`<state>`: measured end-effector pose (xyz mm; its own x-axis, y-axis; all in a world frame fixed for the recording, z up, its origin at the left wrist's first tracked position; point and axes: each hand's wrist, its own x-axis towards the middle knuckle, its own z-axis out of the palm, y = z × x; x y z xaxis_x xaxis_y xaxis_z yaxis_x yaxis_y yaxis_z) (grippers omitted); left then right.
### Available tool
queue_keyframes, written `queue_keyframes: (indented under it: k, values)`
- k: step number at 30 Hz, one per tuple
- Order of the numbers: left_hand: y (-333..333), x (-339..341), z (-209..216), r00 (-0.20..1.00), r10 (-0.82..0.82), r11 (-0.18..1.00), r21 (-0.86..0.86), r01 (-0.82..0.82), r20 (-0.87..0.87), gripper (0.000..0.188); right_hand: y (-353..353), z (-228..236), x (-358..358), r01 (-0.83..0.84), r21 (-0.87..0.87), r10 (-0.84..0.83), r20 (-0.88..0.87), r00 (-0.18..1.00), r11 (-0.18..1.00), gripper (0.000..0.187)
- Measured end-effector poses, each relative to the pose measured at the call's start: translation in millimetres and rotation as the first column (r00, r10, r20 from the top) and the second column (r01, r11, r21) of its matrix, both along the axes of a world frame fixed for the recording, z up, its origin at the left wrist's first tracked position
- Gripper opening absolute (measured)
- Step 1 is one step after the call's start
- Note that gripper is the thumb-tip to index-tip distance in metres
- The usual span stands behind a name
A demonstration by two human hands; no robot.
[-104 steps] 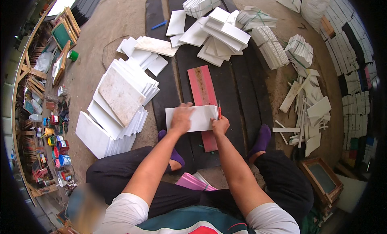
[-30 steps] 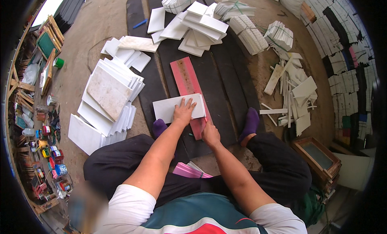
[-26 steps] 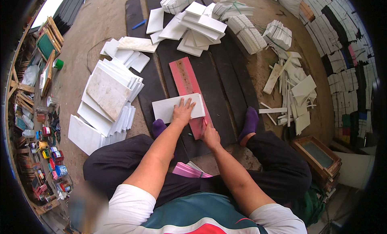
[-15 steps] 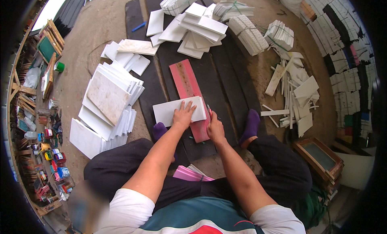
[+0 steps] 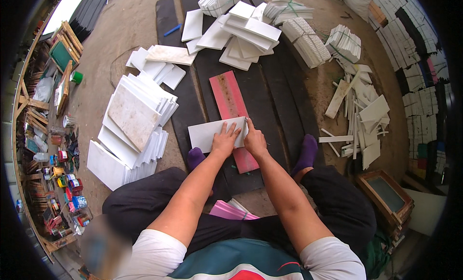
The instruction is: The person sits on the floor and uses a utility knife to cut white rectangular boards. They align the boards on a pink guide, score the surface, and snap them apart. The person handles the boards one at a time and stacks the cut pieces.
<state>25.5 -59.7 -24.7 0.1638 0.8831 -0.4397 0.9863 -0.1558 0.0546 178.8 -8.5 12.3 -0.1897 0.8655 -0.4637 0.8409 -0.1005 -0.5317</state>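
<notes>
A white rectangular board (image 5: 205,135) lies across a long red board (image 5: 226,94) on the dark planks in front of me. My left hand (image 5: 224,141) rests flat on the white board, fingers spread, pressing it down. At the board's right end is my right hand (image 5: 255,141), its index finger stretched forward and its other fingers curled. A small thin tool (image 5: 246,119) shows at that fingertip, against the board's upper right corner. Most of the tool is hidden by the hand, so its kind is unclear.
Stacks of white boards (image 5: 132,116) stand at the left, with more white pieces (image 5: 248,31) at the far side. Offcut strips (image 5: 359,111) lie heaped at the right. Near my purple-socked feet are pink sheets (image 5: 229,211). A blue marker (image 5: 172,30) lies on the planks.
My right hand has moved up along the board's right end to its upper corner, the index finger now extended. My left hand stays on the board. The whole view has shifted slightly.
</notes>
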Motion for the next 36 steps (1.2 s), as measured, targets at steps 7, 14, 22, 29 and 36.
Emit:
queue_keyframes:
  k: [7,14,22,29,36]
  values:
    - [0.6,0.4,-0.4,1.0,0.007,1.0,0.023,-0.007,0.023,0.091,7.2,-7.5,-3.4,-0.056,-0.031,0.058,0.064,0.996,0.998,0.064]
    - [1.6,3.1,-0.2,1.0,0.01,1.0,0.004,-0.01,0.017,0.092,-7.2,1.2,-3.5,-0.051,-0.044,0.054,0.072,0.996,0.998,0.055]
    - [2.6,3.8,2.5,0.999,-0.012,0.999,-0.032,0.011,-0.041,0.092,-61.3,14.4,17.5,-0.047,-0.094,0.056,0.094,0.994,0.994,0.059]
    - [3.7,4.4,5.5,1.0,0.013,0.998,-0.068,-0.015,-0.024,0.092,-88.5,15.1,30.6,-0.029,-0.138,0.045,0.11,0.993,0.99,0.068]
    - [5.6,4.6,6.0,1.0,0.004,0.999,-0.051,-0.006,-0.028,0.095,-110.6,14.8,50.0,-0.008,-0.112,0.02,0.104,0.994,0.994,0.071]
